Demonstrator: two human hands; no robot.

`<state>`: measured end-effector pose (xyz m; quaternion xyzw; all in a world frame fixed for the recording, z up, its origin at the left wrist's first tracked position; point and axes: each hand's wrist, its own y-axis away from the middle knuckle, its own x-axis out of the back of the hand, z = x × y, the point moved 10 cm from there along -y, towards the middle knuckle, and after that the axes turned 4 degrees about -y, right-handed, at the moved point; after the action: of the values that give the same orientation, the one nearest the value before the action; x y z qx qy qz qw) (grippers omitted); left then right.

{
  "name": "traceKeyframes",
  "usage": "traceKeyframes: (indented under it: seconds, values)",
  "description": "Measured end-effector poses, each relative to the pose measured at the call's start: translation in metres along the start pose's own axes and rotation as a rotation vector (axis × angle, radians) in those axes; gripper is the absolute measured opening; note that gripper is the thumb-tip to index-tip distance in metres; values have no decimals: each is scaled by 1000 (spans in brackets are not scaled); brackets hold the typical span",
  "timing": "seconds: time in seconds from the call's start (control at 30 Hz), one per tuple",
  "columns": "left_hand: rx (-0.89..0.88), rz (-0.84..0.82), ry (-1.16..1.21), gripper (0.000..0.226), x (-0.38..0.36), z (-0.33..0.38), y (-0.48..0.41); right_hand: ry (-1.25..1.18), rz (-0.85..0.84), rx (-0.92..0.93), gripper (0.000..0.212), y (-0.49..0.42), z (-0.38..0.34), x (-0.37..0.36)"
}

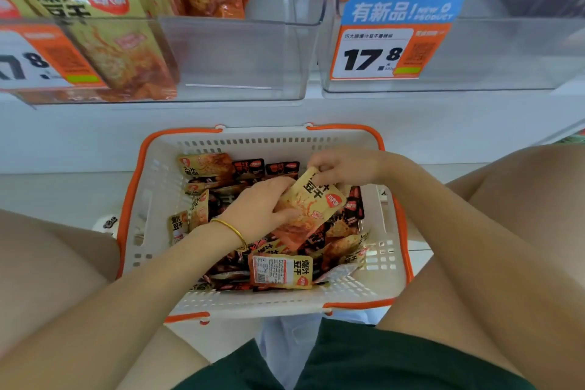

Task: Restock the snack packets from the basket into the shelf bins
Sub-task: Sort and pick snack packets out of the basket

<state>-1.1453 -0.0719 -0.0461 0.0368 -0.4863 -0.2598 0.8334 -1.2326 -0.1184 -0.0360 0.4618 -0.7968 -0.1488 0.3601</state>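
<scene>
Nearest, below the basket, dark green shorts and bare knees on both sides of it. White slotted plastic basket with orange rim and handles sits on the pale floor between the knees, filled with a loose heap of small snack packets, yellow-orange ones mixed with dark ones. At the basket's near wall, one yellow packet lies back-up, showing a white printed label. Over the basket's middle, the left hand, thin gold bangle on the wrist, has fingers curled on the left edge of a larger yellow-orange snack packet, which is tilted above the heap. Right hand, toward the basket's far right, pinches that same packet's top corner. Beyond the basket, up on the white shelf: clear plastic bin at far left with upright yellow packets in its left part; clear plastic bin at far right with an orange-and-white price tag reading 17.8 and a blue new-product sign above the tag.
</scene>
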Motion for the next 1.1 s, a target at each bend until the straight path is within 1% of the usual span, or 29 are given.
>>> traceKeyframes:
  seconds: [0.03,0.07,0.1,0.17,0.23,0.27,0.3,0.37,0.43,0.47,0.5,0.53,0.57,0.6,0.63,0.67,0.7,0.73,0.77,0.8,0.83,0.9,0.97,1.1]
  values:
    - [28,-8,80,37,3,2,1,-68,24,0,10,3,-3,3]
    - [51,2,147,24,9,4,2,-122,72,3,11,6,-5,8]
    - [70,31,203,14,19,6,4,-199,130,8,13,10,-8,14]
    - [95,111,341,13,44,9,11,-485,181,17,23,20,-13,21]
    - [101,191,561,11,70,13,20,-771,94,73,41,33,-28,17]
    - [95,231,656,12,83,14,25,-847,58,110,45,39,-39,14]
    - [86,269,710,13,95,17,31,-890,55,149,44,45,-51,13]
    - [46,319,731,11,117,26,43,-898,135,213,38,55,-73,18]
    - [-12,325,732,11,136,37,56,-835,241,270,32,72,-98,26]
    - [-54,309,714,10,144,44,64,-788,267,295,30,83,-111,30]
    - [-88,300,658,6,154,51,72,-742,277,318,30,93,-125,34]
    - [-124,349,563,15,168,57,81,-703,281,336,30,102,-138,39]
    - [-145,458,471,26,186,58,90,-678,294,356,30,109,-149,46]
    - [-157,623,420,29,209,56,102,-667,322,373,28,115,-160,56]
    - [-169,793,400,27,231,52,115,-667,376,389,23,118,-170,69]
    - [-187,959,326,22,250,49,126,-659,448,407,16,121,-182,83]
    - [-181,1086,146,20,264,50,133,-624,541,423,9,122,-193,101]
    - [-144,1156,-82,22,272,52,132,-570,657,432,7,124,-203,119]
    - [-111,1184,-283,26,275,51,126,-507,777,441,7,124,-213,138]
    - [-81,1164,-412,29,275,47,115,-433,890,456,5,123,-223,155]
    - [-48,1127,-489,32,272,42,104,-344,989,459,12,118,-231,170]
    - [0,1061,-586,37,261,33,86,-161,1085,391,25,93,-237,191]
    - [17,1044,-643,41,254,29,78,-41,1057,283,30,51,-233,201]
    - [-4,1094,-675,46,255,28,75,-65,909,56,35,-26,-204,202]
